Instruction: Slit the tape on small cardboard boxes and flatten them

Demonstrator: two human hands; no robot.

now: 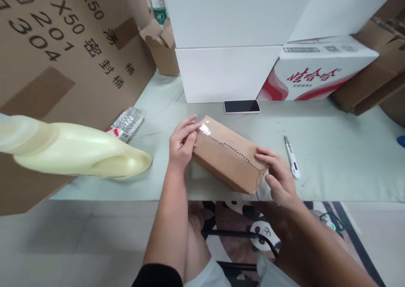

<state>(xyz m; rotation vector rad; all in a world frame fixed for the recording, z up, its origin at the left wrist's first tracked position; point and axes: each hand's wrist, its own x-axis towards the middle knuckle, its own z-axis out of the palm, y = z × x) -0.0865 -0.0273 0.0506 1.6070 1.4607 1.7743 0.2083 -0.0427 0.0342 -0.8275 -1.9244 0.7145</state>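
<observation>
A small brown cardboard box (pixel 226 154) lies near the front edge of the pale green table (pixel 332 152), its top seam sealed with clear tape. My left hand (pixel 182 146) grips the box's left end, fingers curled over the taped corner. My right hand (pixel 278 173) holds the right end, fingers pressed on the top edge and thumb against the side. A white utility knife (pixel 291 157) rests on the table just right of my right hand, untouched.
A phone (pixel 241 106) lies behind the box. White boxes (pixel 228 72) and a red-and-white carton (pixel 313 74) stand at the back. A large printed cardboard box (pixel 57 55) fills the left, with a crushed water bottle (pixel 126 122) and a cream plastic jug (pixel 72 150) beside it.
</observation>
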